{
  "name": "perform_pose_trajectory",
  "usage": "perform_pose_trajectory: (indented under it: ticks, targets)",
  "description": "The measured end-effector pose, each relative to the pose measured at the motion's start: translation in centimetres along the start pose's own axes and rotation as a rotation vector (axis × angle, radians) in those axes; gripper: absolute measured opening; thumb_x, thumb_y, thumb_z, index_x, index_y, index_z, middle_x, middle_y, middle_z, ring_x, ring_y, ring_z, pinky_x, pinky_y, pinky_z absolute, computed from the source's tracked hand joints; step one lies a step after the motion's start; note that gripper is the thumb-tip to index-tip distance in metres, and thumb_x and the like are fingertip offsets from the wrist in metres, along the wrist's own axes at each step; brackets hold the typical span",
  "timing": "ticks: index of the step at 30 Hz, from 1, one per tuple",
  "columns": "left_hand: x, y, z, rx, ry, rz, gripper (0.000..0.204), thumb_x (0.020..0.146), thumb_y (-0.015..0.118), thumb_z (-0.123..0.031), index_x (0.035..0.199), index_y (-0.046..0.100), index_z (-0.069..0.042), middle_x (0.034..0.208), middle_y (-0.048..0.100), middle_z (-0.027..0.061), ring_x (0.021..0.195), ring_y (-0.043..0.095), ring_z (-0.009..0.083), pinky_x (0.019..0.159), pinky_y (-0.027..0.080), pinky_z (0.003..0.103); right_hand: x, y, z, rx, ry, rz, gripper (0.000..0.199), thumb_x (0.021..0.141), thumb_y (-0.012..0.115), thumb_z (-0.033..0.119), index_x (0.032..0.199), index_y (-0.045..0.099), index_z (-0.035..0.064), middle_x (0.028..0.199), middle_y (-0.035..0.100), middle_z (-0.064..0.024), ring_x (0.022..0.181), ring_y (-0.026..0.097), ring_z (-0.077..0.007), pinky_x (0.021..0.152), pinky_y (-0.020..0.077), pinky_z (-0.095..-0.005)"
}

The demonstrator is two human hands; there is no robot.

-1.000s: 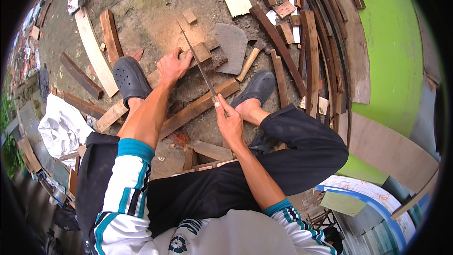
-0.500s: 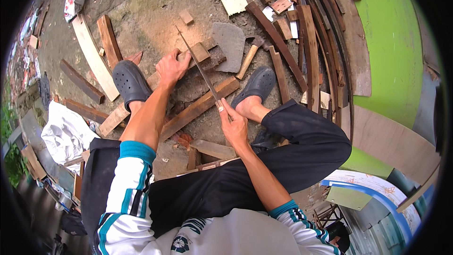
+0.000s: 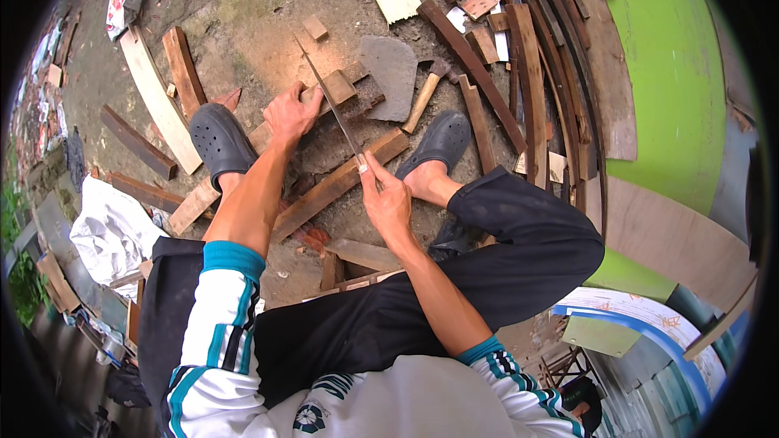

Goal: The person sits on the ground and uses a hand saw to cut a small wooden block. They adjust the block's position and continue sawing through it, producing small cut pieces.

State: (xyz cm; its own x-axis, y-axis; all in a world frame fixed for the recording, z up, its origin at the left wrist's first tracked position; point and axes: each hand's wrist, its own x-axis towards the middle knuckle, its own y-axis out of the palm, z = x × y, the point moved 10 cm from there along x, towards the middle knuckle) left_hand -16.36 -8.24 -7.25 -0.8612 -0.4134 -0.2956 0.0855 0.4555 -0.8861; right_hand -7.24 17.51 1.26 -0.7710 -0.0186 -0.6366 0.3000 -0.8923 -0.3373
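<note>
Blade, long thin steel (image 3: 333, 101), handle clamped in my right hand (image 3: 388, 204), edge on small brown wood block (image 3: 337, 88); my left hand (image 3: 292, 113) grips that block. Block unsplit; long brown plank (image 3: 341, 182) just beneath.

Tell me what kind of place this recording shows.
Probably an outdoor yard used for rough woodwork: bare dirt ground, scattered wood offcuts, a hammer, and stacked planks beside a green wall.

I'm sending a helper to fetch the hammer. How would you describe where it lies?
Start at the person's right foot in the dark clog. Just beyond its toe, beside the flat grey stone slab, lies the hammer. Unlike the flat planks around, it has a rounded pale handle and dark head.
</note>
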Motion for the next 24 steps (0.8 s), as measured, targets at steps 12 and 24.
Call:
perform_pose_trajectory:
  ticks: [12, 24]
  targets:
    - [-0.4, 0.1, 0.0, -0.016, 0.007, -0.003, 0.058, 0.087, 0.057, -0.061, 0.103, 0.075, -0.008, 0.081, 0.072, 0.025, 0.08, 0.072, 0.0419, 0.073, 0.053, 0.052, 0.9, 0.1, 1.5, -0.066, -0.045, -0.041, 0.04, 0.101, 0.059, 0.033, 0.133, 0.066, 0.0104, 0.089, 0.068, -0.0296, 0.07, 0.068, -0.0404, 0.066, 0.0516, -0.0422]
    - [-0.1, 0.2, 0.1, 0.023, 0.013, -0.01, 0.058, 0.087, 0.057, -0.062, 0.101, 0.074, -0.008, 0.083, 0.072, 0.025, 0.082, 0.071, 0.0433, 0.075, 0.053, 0.052, 1.5, 0.7, 0.3, -0.041, -0.157, -0.077, 0.04, 0.101, 0.059, 0.035, 0.132, 0.067, 0.0118, 0.085, 0.067, -0.0292, 0.071, 0.07, -0.0407, 0.064, 0.0518, -0.044]
